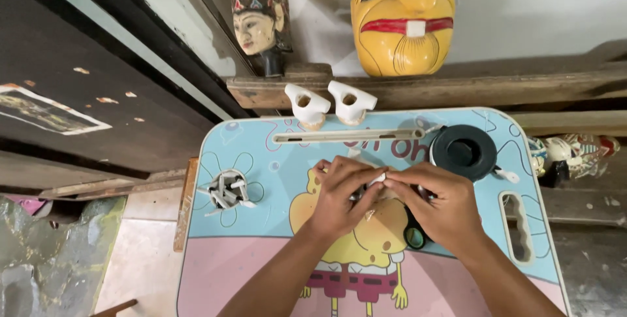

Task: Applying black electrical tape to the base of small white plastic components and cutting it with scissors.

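Note:
My left hand (339,196) and my right hand (436,205) meet over the middle of a small child's table (222,265) printed with a cartoon figure. Both hands pinch a small white piece (377,178) between their fingertips. Most of that piece is hidden by my fingers. A dark round thing (414,235) peeks out under my right hand.
A black tape roll (464,152) lies at the table's back right. A long white bar (349,136) lies along the back edge. Two white carved pieces (330,103) stand behind it. A cup of white bits (227,190) sits left. A yellow mask (401,16) and a small carved head (259,16) lean on the wall.

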